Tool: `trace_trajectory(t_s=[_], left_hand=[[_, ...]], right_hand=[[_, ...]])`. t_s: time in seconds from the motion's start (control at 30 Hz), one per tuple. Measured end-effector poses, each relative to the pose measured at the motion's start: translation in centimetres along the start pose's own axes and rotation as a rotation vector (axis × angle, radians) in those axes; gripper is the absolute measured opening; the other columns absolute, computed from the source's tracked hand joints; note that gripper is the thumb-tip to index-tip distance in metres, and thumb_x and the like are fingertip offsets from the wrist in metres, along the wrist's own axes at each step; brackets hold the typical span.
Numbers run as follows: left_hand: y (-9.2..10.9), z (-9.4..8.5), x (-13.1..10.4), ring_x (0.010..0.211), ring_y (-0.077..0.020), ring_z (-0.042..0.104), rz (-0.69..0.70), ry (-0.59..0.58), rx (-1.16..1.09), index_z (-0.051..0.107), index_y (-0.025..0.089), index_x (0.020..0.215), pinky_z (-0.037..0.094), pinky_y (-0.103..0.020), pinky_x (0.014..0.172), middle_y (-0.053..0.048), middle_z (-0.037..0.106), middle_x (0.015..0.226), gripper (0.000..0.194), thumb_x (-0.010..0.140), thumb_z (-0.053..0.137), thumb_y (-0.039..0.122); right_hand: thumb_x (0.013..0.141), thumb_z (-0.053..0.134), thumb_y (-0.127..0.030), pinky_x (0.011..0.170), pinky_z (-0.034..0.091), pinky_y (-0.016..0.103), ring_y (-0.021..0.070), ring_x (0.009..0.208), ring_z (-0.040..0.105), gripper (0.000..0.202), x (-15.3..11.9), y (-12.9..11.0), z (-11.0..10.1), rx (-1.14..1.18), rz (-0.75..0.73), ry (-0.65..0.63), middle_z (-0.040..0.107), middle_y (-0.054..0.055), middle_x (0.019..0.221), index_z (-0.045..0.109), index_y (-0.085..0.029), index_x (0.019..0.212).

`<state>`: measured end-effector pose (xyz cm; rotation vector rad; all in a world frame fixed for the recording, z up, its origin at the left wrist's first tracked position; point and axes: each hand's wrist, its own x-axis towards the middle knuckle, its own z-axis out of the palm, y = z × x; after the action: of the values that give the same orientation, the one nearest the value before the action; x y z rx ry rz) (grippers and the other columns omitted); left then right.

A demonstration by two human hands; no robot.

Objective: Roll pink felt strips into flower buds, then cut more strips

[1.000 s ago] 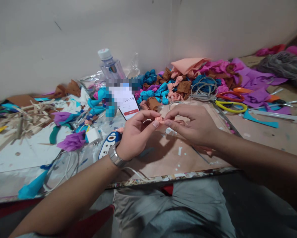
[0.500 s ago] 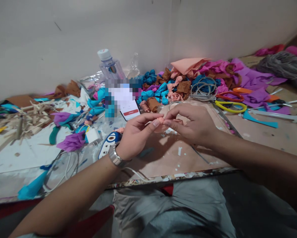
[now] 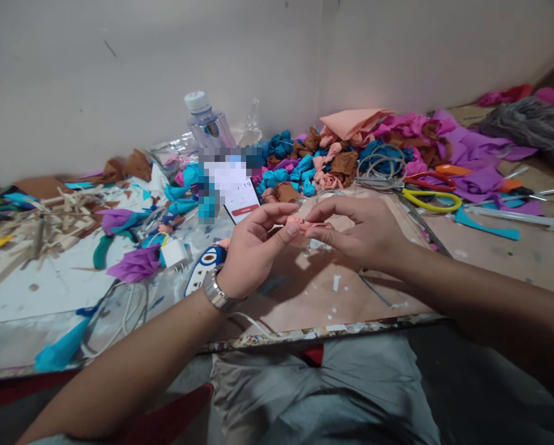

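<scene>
Between my two hands is a small peach crepe-paper flower (image 3: pixel 296 220), its paper rolled and gathered, held above the table. My left hand (image 3: pixel 262 241), with a metal watch on the wrist, pinches its left side with the thumb beneath and the index finger lifted a little behind. My right hand (image 3: pixel 362 228) pinches the paper from the right between thumb and index finger. Part of the flower is hidden by the fingers. Just behind the left hand leans a phone (image 3: pixel 242 196) with a lit screen.
Crumpled paper flowers (image 3: pixel 299 170) pile up along the wall. Yellow-handled scissors (image 3: pixel 432 201) and a wire coil (image 3: pixel 381 165) lie to the right. A bottle (image 3: pixel 207 123) stands behind. On the left are wood sticks (image 3: pixel 49 225), a white charger (image 3: pixel 173 253) and a power strip (image 3: pixel 205 269).
The left index finger has lifted off the flower's top, so more of the peach paper shows. The right hand stays pinched on it, nearly in place.
</scene>
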<state>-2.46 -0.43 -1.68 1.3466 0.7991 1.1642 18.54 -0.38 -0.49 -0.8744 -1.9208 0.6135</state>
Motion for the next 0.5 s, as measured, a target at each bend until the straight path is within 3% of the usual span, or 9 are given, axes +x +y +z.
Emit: trace_trajectory(t_s=[0.17,0.5], left_hand=[[-0.26,-0.1,0.16,0.091,-0.0148,0.071,0.005,0.022,0.009,0.072,0.019,0.104,0.06,-0.027,0.084,-0.005,0.074,0.1,0.023,0.087,0.079,0.033],[-0.18,0.02,0.09,0.091,-0.0142,0.069,-0.005,0.004,-0.003,0.073,0.019,0.105,0.057,-0.025,0.083,-0.005,0.073,0.101,0.024,0.088,0.078,0.035]], right_hand=[[0.094,0.072,-0.037,0.074,0.05,0.028,0.0161,0.079,0.07,0.018,0.01,0.18,-0.08,-0.019,-0.014,-0.037,0.078,0.002,0.089,0.076,-0.02,0.096],[0.092,0.074,-0.039,0.072,0.051,0.026,0.0144,0.075,0.069,0.02,0.06,-0.09,-0.15,0.004,-0.004,-0.029,0.077,0.002,0.084,0.077,-0.019,0.093]])
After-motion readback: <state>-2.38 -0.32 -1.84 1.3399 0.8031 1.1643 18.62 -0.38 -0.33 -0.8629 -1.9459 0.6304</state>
